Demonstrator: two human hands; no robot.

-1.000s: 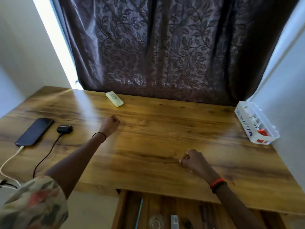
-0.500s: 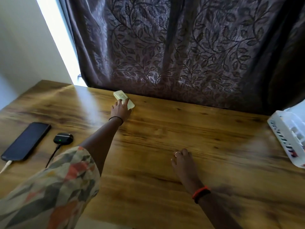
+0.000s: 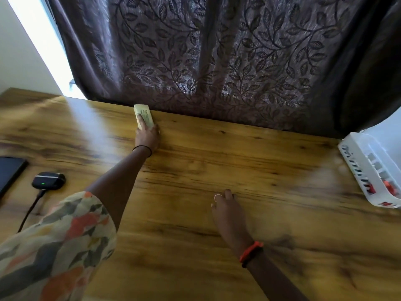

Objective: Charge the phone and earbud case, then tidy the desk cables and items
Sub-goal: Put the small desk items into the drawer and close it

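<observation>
A wooden desk (image 3: 217, 161) seen from above, from the head of the person leaning over it, with a dark leaf-patterned curtain (image 3: 217, 61) hanging along its far edge.

At the far left edge lies a dark phone (image 3: 9, 172), flat and screen up, partly cut off by the frame; whether a cable is in it cannot be seen. Just to its right sits a black earbud case (image 3: 48, 180), lid closed, a small green light glowing on its front. A black cable (image 3: 32, 210) runs from the case's near side towards the front of the desk.

Next comes a patterned sleeve (image 3: 56, 246) in grey, cream and orange. From it the bare left arm reaches to the back of the desk. The left hand (image 3: 147, 136), a thin black band at its wrist, grasps a pale yellow block (image 3: 145, 115) that lies at the curtain's foot: one finger lies stretched along the top, and the others curl against its near right side.

Right of centre, nearer the person, the right hand (image 3: 225, 210) rests palm down on the bare wood. It is released, its fingers loosely bent, holding nothing that shows. It wears a ring, and an orange band (image 3: 251, 253) circles the wrist.

At the far right, against the wall, stands a white slotted basket (image 3: 355, 168) with small red items (image 3: 386, 185) inside, too blurred to identify.
</observation>
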